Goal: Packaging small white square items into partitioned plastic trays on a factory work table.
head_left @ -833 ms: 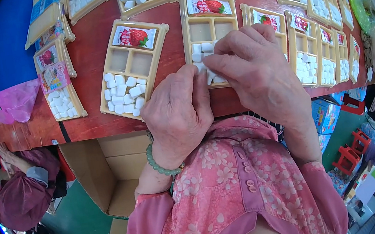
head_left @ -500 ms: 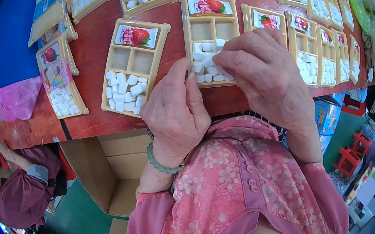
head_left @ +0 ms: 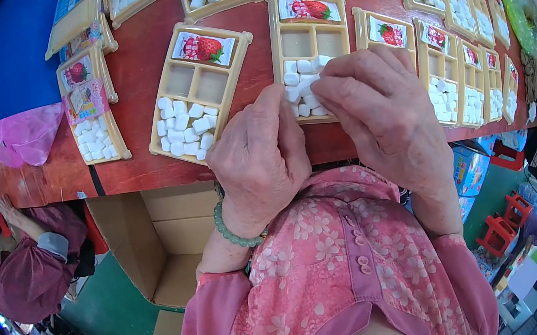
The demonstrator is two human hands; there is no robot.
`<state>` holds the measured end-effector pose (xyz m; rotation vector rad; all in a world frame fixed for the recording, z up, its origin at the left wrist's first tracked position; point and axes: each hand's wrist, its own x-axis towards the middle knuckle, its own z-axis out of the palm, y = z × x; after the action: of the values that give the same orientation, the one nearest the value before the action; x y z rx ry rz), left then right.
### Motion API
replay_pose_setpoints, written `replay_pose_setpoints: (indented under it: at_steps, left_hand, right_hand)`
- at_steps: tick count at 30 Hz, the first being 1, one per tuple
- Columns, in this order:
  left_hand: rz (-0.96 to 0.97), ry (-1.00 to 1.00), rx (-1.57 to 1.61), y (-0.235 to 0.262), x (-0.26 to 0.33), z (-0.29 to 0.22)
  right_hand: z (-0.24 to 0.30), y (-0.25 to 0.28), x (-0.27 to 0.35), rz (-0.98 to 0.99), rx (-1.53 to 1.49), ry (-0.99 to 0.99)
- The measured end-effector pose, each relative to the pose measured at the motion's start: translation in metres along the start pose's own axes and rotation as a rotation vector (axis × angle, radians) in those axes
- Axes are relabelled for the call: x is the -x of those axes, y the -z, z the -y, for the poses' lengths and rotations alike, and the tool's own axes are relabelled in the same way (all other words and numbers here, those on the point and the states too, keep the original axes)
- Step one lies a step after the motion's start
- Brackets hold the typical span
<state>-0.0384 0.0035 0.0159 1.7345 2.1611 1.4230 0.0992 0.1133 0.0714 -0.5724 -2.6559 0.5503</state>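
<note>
A beige plastic tray lies in front of me with a strawberry-printed packet in its top section. Two small middle compartments hold nothing, and white marshmallow-like pieces fill the lower section. At the tray's lower left edge my left hand is closed, thumb and forefinger together; what they grip is hidden. Over the right side of the white pieces my right hand pinches with its fingertips, covering whatever is between them. A similar tray sits tilted to the left, filled the same way.
More filled trays stand in a row to the right and along the back. Stacked trays and a pink plastic bag are at left. Below the red table edge is an open cardboard box. Another person is at far left.
The whole view has shifted slightly, so the trays appear a little farther right. Both hands keep nearly the same pose at the middle tray.
</note>
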Motion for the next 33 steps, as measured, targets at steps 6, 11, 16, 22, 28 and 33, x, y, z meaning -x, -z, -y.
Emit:
replay_pose_setpoints:
  at_steps: [6,11,16,22,28,33]
  left_hand:
    - [0.021,0.065,0.039,-0.002,0.001,-0.002]
    - [0.092,0.079,0.010,0.001,-0.002,-0.004]
    - [0.071,0.058,-0.037,-0.002,-0.003,-0.001]
    - [0.028,0.025,-0.050,-0.002,-0.004,0.000]
    - [0.025,0.028,-0.066,-0.003,-0.004,-0.001]
    - [0.030,0.034,-0.059,-0.004,-0.004,-0.001]
  right_hand:
    - [0.005,-0.011,-0.012,0.019,-0.022,-0.004]
    - [0.003,-0.017,-0.014,-0.005,-0.064,0.015]
    - [0.000,-0.022,-0.012,-0.096,-0.138,-0.004]
    - [0.000,-0.023,-0.011,-0.107,-0.239,-0.082]
    - [-0.003,-0.018,-0.007,-0.070,-0.346,-0.156]
    - [-0.004,-0.013,-0.006,-0.060,-0.412,-0.231]
